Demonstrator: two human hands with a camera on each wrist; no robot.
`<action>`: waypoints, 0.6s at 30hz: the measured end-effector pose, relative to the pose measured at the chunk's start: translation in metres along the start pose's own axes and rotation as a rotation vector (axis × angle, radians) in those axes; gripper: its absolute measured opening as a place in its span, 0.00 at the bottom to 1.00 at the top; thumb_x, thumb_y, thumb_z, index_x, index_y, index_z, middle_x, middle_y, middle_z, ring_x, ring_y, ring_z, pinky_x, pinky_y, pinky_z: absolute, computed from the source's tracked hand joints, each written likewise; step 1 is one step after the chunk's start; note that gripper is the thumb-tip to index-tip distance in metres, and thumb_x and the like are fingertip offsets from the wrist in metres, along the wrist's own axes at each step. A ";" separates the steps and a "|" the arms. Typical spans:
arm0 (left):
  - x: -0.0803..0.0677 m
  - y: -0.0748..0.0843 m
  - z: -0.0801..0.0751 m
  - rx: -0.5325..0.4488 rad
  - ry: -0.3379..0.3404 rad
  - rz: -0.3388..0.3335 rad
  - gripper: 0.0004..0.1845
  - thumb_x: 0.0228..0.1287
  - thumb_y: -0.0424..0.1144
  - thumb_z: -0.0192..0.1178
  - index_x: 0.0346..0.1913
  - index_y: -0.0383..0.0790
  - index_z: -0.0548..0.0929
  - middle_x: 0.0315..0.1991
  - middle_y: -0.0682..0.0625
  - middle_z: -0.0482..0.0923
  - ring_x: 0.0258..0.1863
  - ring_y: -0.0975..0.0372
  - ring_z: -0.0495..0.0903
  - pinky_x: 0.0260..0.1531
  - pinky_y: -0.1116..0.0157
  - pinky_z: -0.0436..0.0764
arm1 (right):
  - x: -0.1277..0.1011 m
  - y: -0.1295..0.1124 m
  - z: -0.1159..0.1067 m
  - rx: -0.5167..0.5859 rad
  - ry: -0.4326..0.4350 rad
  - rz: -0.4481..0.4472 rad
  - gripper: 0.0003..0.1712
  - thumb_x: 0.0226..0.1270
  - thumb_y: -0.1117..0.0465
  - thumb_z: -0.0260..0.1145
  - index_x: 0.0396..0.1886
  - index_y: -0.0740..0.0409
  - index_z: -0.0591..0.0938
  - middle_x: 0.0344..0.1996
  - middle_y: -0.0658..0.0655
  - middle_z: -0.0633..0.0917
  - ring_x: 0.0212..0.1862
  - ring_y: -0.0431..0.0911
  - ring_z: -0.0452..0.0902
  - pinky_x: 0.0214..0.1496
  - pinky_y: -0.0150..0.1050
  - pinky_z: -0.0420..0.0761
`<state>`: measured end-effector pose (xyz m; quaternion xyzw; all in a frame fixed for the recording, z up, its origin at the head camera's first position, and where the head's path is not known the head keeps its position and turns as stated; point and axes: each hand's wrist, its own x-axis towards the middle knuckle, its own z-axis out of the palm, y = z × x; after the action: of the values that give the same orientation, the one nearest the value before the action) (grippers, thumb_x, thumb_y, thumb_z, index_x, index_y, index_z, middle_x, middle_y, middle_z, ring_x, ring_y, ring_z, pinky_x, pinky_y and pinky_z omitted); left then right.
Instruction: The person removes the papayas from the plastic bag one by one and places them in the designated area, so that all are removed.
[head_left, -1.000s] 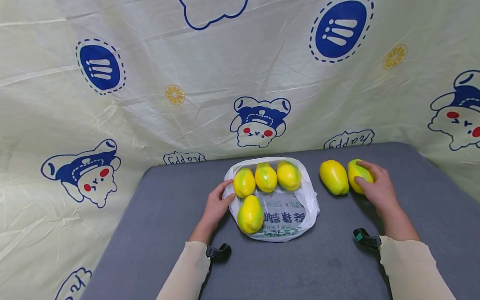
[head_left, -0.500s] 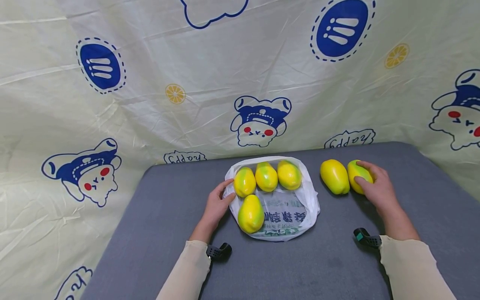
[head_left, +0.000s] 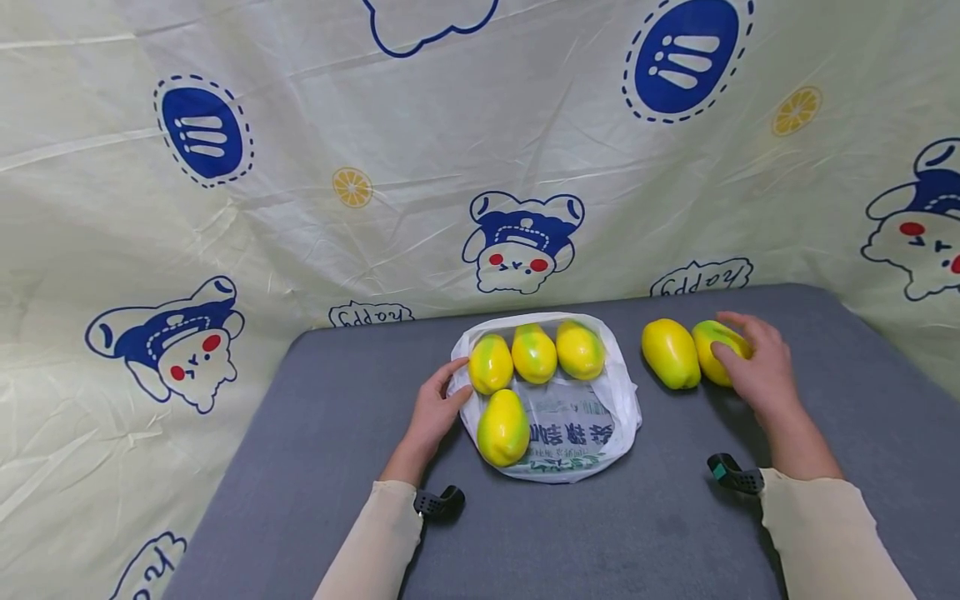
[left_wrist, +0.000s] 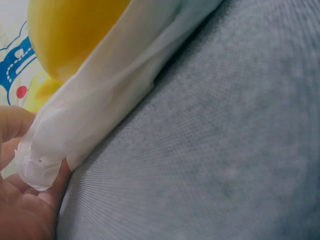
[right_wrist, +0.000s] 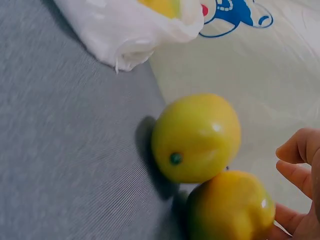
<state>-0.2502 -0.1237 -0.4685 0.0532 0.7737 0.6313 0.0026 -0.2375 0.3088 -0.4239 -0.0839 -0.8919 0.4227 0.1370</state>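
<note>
A white plastic bag (head_left: 573, 454) lies on the table with its mouth spread wide and its rim rolled back. Inside are several glossy yellow-green fruits, shaped like mangoes or papayas; one fruit (head_left: 503, 428) sits in front of a back row. My left hand (head_left: 433, 408) holds the bag's left rim, and the white plastic (left_wrist: 42, 165) runs between its thumb and fingers. To the right of the bag, two more such fruits lie side by side: a left one (head_left: 670, 354) and a right one (right_wrist: 232, 207). My right hand (head_left: 763, 375) is at the right one, fingers spread around its far side.
A grey cloth covers the table (head_left: 600, 537). Behind it hangs a pale curtain (head_left: 420, 250) with printed cartoon figures. Each wrist wears a black band, the left band (head_left: 441, 503) and the right band (head_left: 735, 477).
The right hand's fingers have spread and moved slightly right, away from the right fruit they held before. That fruit has shifted a little. My left hand and the bag stay in place.
</note>
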 end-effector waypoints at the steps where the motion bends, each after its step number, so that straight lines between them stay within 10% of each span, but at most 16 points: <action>1: 0.000 0.000 0.000 -0.001 0.001 -0.001 0.25 0.70 0.34 0.58 0.69 0.46 0.74 0.73 0.44 0.68 0.70 0.51 0.68 0.72 0.49 0.66 | 0.000 -0.002 0.000 -0.006 0.002 0.000 0.33 0.75 0.54 0.51 0.76 0.60 0.63 0.78 0.71 0.50 0.76 0.73 0.41 0.70 0.74 0.49; 18: 0.000 0.001 -0.001 0.013 0.009 -0.004 0.25 0.70 0.34 0.59 0.69 0.47 0.74 0.73 0.45 0.68 0.72 0.52 0.67 0.74 0.50 0.65 | -0.018 -0.069 0.005 -0.016 0.029 -0.195 0.30 0.73 0.57 0.53 0.73 0.56 0.68 0.78 0.65 0.58 0.75 0.69 0.49 0.68 0.76 0.52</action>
<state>-0.2505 -0.1242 -0.4672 0.0489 0.7779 0.6265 0.0003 -0.2244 0.2568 -0.3765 -0.0037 -0.8970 0.3991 0.1898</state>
